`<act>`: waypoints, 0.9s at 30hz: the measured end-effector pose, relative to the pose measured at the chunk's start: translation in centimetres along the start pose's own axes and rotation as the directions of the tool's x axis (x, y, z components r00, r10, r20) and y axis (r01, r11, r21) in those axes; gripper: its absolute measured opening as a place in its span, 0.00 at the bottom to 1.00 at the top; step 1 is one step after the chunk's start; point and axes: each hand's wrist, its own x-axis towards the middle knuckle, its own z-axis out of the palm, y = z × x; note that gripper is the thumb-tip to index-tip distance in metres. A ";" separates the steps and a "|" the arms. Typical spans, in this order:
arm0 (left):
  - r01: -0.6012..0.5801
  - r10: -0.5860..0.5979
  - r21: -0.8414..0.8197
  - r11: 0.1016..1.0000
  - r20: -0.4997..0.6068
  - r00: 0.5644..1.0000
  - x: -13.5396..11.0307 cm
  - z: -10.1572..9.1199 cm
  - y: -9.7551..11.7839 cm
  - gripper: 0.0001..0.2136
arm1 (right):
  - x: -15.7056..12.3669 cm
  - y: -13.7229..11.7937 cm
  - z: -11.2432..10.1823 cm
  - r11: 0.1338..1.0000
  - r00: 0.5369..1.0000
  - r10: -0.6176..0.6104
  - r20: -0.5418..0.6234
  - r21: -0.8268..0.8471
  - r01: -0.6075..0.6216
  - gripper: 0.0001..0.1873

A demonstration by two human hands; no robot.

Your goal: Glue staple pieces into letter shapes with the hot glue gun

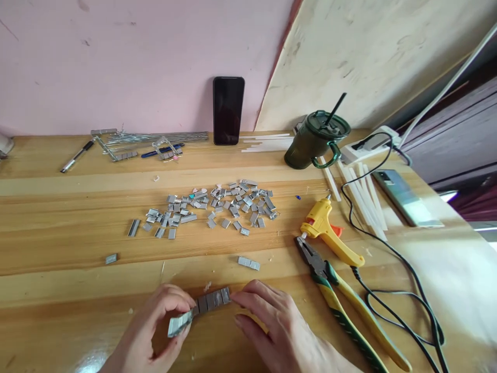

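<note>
Both my hands meet at the near edge of the wooden table [58,248]. My left hand [155,331] pinches one end of a strip of staples [200,309], which bends in the middle. My right hand [272,326] touches the strip's other end with its fingertips. A short staple piece [249,263] lies just beyond my hands. Farther out, a scattered pile of staple pieces [217,204] covers the table's middle. Another small piece [111,258] lies alone at the left.
Green-and-yellow pliers [341,305] and a yellow glue gun [330,235] with its black cord lie at the right. A dark green cup [312,142], white glue sticks [365,197], two phones [228,110] [406,198], a pen [75,157] and metal wires [155,138] stand farther back.
</note>
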 end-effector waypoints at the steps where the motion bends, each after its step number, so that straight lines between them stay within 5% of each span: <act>1: -0.013 0.014 0.020 1.000 -0.012 1.000 -0.2 0.2 -0.4 0.12 | 0.0 0.1 0.2 1.000 1.000 0.002 -0.001 -0.014 -0.002 0.10; 17: -0.044 0.039 0.224 0.974 0.024 0.999 -1.2 0.5 -2.2 0.15 | -0.2 0.8 1.3 0.999 0.996 0.034 0.083 -0.011 -0.033 0.08; 27: -0.128 0.129 0.268 0.955 0.013 0.992 -0.7 0.6 -1.8 0.15 | 0.2 0.6 2.9 0.970 0.996 0.015 0.087 -0.242 0.006 0.05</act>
